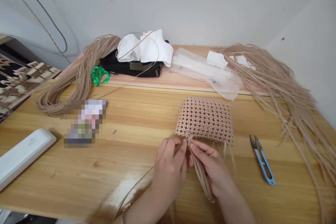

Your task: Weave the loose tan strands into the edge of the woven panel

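A tan woven panel (pixel 207 118) with a knotted, open pattern lies on the table, and loose cords come off its near edge. At its near left corner both hands meet over a bundle of flat tan cords (pixel 200 169). My left hand (pixel 170 161) is closed in a pinch at the cords where they leave the weave; one long strand trails from it toward the lower left. My right hand (pixel 210 162) has thumb and fingers closed round the bundle, which hangs down in a loop. Blue-handled thread snips (pixel 263 162) lie to the right of my right hand.
Long tan cords are heaped at left (pixel 78 73) and right (pixel 286 87). Behind are a black pouch (pixel 133 68) with white paper (pixel 149 47) on it, green netting (pixel 99 75) and a clear plastic bag (pixel 204 71). A white case (pixel 28 155) and a blurred-out object (pixel 86 122) lie left.
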Demonstrator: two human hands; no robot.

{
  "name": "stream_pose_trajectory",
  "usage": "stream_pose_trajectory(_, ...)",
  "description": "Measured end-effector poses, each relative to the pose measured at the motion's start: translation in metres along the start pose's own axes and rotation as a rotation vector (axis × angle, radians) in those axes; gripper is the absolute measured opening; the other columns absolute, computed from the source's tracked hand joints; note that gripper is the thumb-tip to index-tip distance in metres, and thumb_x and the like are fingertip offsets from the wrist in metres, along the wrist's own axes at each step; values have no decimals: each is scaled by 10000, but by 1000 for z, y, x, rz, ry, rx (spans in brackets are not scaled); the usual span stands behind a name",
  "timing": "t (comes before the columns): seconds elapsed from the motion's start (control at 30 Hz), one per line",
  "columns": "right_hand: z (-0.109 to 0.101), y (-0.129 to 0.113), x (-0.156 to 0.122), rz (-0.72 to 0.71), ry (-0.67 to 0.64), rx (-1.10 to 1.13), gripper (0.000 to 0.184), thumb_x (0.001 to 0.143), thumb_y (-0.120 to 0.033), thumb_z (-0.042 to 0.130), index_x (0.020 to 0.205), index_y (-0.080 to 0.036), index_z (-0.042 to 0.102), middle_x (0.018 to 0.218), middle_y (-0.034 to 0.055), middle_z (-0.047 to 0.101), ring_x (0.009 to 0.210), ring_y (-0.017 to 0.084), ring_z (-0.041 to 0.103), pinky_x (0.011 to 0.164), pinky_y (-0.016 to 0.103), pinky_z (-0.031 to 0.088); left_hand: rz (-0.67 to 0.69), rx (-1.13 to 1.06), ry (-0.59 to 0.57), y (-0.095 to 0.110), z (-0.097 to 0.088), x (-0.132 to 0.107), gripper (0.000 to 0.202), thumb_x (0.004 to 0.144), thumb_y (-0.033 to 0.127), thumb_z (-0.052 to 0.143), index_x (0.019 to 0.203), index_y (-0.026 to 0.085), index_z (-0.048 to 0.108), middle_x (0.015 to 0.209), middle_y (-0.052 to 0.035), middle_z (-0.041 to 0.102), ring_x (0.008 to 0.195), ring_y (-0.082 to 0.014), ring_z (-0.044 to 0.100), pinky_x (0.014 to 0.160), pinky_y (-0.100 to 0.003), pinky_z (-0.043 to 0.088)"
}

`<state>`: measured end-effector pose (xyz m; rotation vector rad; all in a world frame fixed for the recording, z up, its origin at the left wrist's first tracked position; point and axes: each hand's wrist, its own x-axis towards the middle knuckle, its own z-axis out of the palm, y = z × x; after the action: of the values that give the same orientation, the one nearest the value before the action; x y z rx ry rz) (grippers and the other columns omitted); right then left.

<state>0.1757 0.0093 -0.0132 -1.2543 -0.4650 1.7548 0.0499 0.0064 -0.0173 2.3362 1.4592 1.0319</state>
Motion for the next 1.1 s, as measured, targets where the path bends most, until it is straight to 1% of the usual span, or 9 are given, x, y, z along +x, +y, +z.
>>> stream_pose_trajectory(0.13,1,0,0,-21,-26,17,235,714,-305,700,918,-188,705,462,-22,567,458,59,465,466,160,342,-130,-145,-104,5,-4,5,294,779,45,435,1021,87,595,892,-134,563,839,-214,515,712,-358,476)
stream_pose_trajectory(0.27,0,2,0,-28,-21,22,221,712,-292,702,911,-198,710,469,-28,565,452,59,452,454,163,334,-334,-328,-246,10,-14,15,226,774,46,411,777,139,617,795,-71,560,762,-173,528,701,-312,456)
stream_pose_trajectory(0.37,0,5,0,-53,0,13,226,708,-292,702,921,-216,711,476,-29,575,457,71,456,461,176,351,-466,-511,-293,11,-20,22,251,776,38,394,636,156,566,735,-29,541,699,-129,529,667,-253,440)
stream_pose_trajectory(0.43,-1,6,1,-94,-2,3,212,710,-284,699,915,-234,714,515,-26,603,489,84,480,503,194,387,-510,-562,-303,11,-20,25,246,784,50,396,639,158,563,732,-22,537,700,-122,530,666,-242,431)
stream_pose_trajectory(0.63,0,11,4,-189,2,-60,221,715,-289,684,934,-267,708,806,13,704,714,147,598,708,269,456,-560,-484,-348,12,-14,29,210,815,135,422,688,160,588,711,-23,548,680,-139,520,634,-259,397)
stream_pose_trajectory(0.83,6,12,5,-258,60,-118,234,731,-300,656,955,-253,701,875,28,707,821,187,614,829,337,447,-656,-650,-282,10,-6,30,172,799,171,461,762,153,628,754,-36,589,708,-146,531,640,-251,401)
stream_pose_trajectory(0.9,7,11,4,-262,82,-155,236,737,-298,645,962,-252,699,880,25,705,817,188,610,817,335,450,-725,-767,-290,7,-5,32,166,781,185,493,690,141,624,674,-23,579,641,-132,509,591,-235,387)
stream_pose_trajectory(1.0,8,10,3,-262,138,-217,246,734,-304,644,967,-245,699,828,19,703,763,185,600,731,311,463,-844,-951,-327,4,-5,36,215,752,213,544,563,127,599,485,14,489,498,-97,425,503,-217,330)
stream_pose_trajectory(1.1,9,9,3,-236,192,-246,286,715,-333,658,975,-221,698,671,9,680,598,158,561,572,272,441,-967,-1153,-302,2,-7,38,144,689,204,615,580,112,630,487,11,507,486,-81,428,512,-213,332)
